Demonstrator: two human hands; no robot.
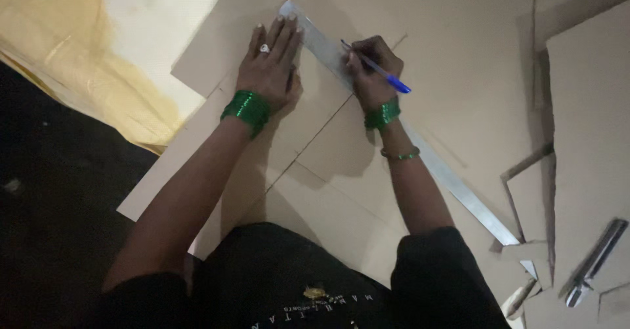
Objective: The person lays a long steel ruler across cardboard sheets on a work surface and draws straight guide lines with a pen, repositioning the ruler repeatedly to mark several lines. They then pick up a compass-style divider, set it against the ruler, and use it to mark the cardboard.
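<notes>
My left hand (270,63) lies flat, fingers spread, on a brown cardboard sheet (328,138), its fingertips pressing on the upper end of a long metal ruler (453,184). The ruler runs diagonally from the upper middle to the lower right. My right hand (371,69) grips a blue pen (380,71) with its tip against the ruler's edge on the cardboard. Both wrists wear green bangles.
More cardboard sheets and offcuts (590,106) lie to the right. A metal cutter (596,262) rests at the lower right. A yellowish sheet (98,46) covers the upper left. Dark floor (52,191) lies on the left.
</notes>
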